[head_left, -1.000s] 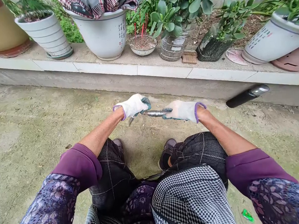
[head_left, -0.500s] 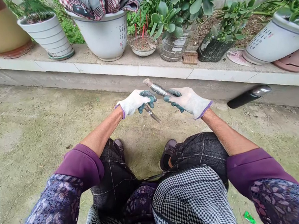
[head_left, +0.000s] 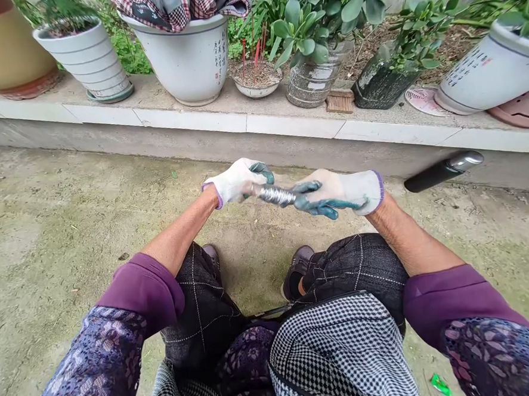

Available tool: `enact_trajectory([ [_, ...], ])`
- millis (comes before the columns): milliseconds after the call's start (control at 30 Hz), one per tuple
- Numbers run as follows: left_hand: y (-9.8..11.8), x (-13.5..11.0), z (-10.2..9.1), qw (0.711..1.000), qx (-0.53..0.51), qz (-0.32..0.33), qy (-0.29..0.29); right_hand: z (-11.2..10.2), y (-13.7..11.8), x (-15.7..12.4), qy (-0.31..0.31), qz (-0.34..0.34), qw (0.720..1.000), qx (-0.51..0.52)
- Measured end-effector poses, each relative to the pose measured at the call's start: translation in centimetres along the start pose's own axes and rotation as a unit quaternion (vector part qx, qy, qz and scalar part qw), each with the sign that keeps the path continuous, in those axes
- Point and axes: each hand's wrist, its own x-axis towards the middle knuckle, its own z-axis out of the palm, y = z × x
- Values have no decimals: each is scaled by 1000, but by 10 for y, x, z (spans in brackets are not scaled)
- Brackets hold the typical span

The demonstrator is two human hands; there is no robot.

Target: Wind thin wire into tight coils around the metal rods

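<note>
Head view: silvery wire (head_left: 278, 195) already wraps the rod (head_left: 257, 189); right hand (head_left: 336, 190) grasps 1 end, left hand's (head_left: 241, 180) grip blurred, unclear; what's left unclear.

Ahead of you, the tile-edged ledge (head_left: 197, 119) carries pots (head_left: 182, 62), a shallow bowl (head_left: 258, 92) and a brush (head_left: 340, 102). The concrete floor (head_left: 69, 234) under your shoes (head_left: 296, 272) bears a black flask (head_left: 442, 172) and a green scrap (head_left: 439, 384).

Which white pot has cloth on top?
The middle white pot, left of the bowl with red sticks; the striped pot and rightmost white pot have plants.
</note>
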Motion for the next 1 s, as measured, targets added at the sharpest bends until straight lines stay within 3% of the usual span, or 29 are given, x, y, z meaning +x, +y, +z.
enact_trajectory([
  [100,-1,-4,-1,994,109,31,8,2,11,9,-17,46,985,-163],
  [233,4,-9,3,991,132,-10,-8,-2,23,25,115,69,911,-389],
  [300,7,-8,6,995,96,-19,-27,-7,24,28,167,86,879,-438],
  [400,9,-5,8,998,32,-20,-59,-16,24,26,243,81,859,-443],
  [467,10,-4,8,997,6,-8,-76,-19,24,24,294,42,868,-399],
  [533,11,-5,6,997,-6,8,-76,-19,22,21,327,6,894,-307],
  [667,16,-8,4,998,-9,27,-56,-14,17,19,341,-25,938,-63],
  [867,8,-5,6,997,50,48,-40,-2,7,19,289,-58,950,103],
  [1000,-3,-4,3,994,94,39,-39,0,-1,12,261,-98,941,193],
])
